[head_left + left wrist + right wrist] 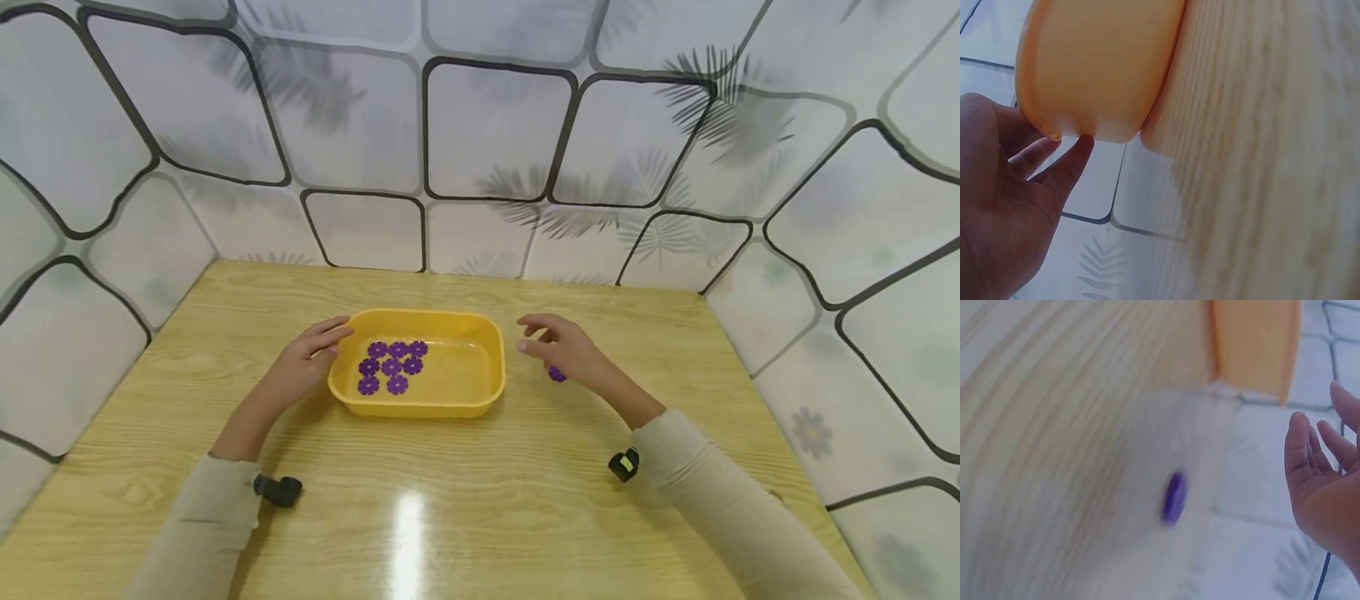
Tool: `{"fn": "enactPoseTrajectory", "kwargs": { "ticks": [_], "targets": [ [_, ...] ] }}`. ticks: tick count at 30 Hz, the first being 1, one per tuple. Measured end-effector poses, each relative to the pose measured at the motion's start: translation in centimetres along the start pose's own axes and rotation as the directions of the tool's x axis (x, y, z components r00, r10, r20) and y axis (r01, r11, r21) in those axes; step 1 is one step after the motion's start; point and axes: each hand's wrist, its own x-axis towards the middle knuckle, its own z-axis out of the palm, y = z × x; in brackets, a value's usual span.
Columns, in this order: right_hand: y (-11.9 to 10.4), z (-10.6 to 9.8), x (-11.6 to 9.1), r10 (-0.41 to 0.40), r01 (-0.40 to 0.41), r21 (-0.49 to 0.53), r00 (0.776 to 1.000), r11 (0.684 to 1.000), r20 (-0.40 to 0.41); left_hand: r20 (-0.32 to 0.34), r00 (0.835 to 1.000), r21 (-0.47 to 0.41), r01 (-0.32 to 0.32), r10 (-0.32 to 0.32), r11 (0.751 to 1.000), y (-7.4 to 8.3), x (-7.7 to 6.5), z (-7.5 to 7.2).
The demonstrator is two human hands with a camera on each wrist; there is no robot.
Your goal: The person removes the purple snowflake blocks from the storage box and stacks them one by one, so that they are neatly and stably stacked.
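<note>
A yellow plastic tub [416,410] stands on the wooden table, with several purple notched, flower-like discs [392,367] lying flat in its left half. At the tub's left end, my left hand [303,360] holds the rim, fingertips over the edge and thumb against the outer wall. The left wrist view shows that thumb [1072,165] touching the wall. My right hand [566,348] hovers right of the tub with loosely bent fingers and nothing between them. One more purple disc [557,374] lies on the table, partly hidden under this hand; the right wrist view shows the disc [1174,498] apart from the fingers.
The light wooden table [480,492] reaches back to a patterned wall covering [487,133], which also closes in the left and right sides. A small black camera [279,491] sits on the left wrist and another black camera [624,464] on the right.
</note>
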Motion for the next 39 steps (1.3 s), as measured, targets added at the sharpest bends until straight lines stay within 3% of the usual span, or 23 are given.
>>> {"fn": "enactPoseTrajectory", "kwargs": {
  "ticks": [7,15,28,39],
  "targets": [
    [-4.8,5.2,2.8,-0.086,0.075,0.115,0.992,0.991,0.095,0.005,1.0,0.004,0.014,-0.014,1.0,0.0,0.0,-0.1],
    [-6.7,9.7,5.6,-0.121,0.111,0.056,0.97,0.992,0.21,0.006,1.0,-0.017,0.014,-0.014,1.0,-0.1,0.0,0.0],
    [-6.1,12.8,7.8,0.011,0.005,-0.06,0.964,0.998,0.265,-0.006,1.0,-0.001,-0.017,0.017,1.0,-0.1,-0.1,0.0],
    [-6.0,13.2,8.0,0.015,0.032,-0.189,0.97,0.981,0.242,-0.009,1.0,0.008,-0.026,0.026,1.0,0.0,0.0,0.0]
  ]
}}
